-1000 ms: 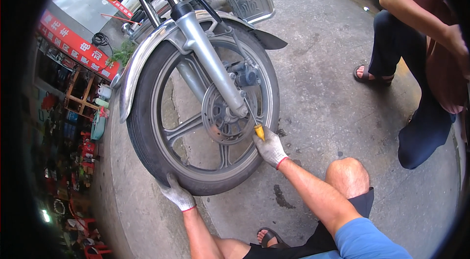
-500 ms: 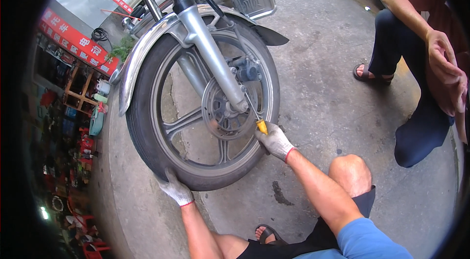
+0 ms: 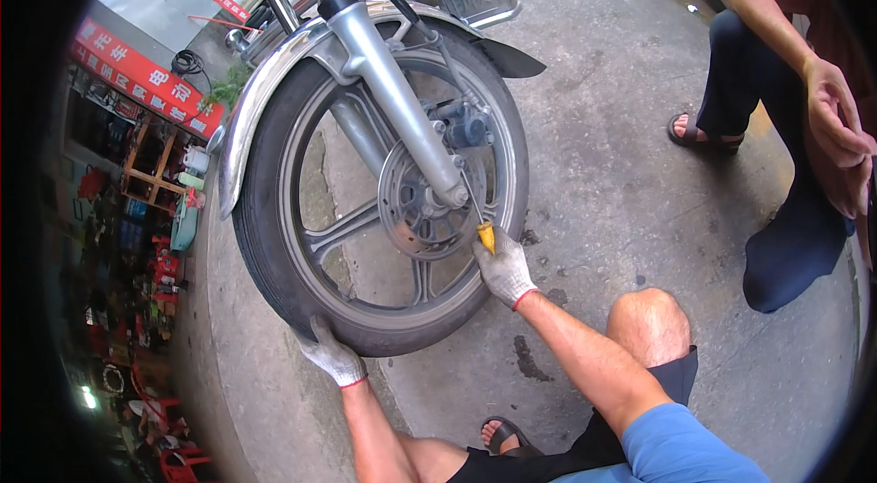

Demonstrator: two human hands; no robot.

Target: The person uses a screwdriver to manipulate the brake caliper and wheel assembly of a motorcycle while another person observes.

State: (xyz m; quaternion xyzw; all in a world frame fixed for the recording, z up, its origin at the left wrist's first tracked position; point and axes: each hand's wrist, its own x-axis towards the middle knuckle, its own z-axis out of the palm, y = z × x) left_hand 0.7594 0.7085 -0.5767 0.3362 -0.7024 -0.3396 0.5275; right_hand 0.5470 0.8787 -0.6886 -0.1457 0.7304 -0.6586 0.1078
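While left hand point(image 3: 336, 358) backs the tyre point(image 3: 265, 246), right hand point(image 3: 507, 273) grips yellow-handled tool point(image 3: 487, 239)

Head view: right hand closed round the tool's handle, knuckles up, at the wheel's lower right. Slim metal shaft points up and slightly left, ending near the foot of the silver fork leg point(image 3: 393, 90), right of the brake disc point(image 3: 393, 202); can't tell if the tip touches. Right forearm slants in from lower right, elbow bent, passing the knee point(image 3: 650, 328). Left hand cupped at the tyre's bottom left, thumb up along the rubber, fingers partly hidden; can't tell if it's gripping. Left forearm nearly straight up from lower edge. Both gloved, pale, red cuffs. Wheel sits over concrete ground point(image 3: 603, 200).
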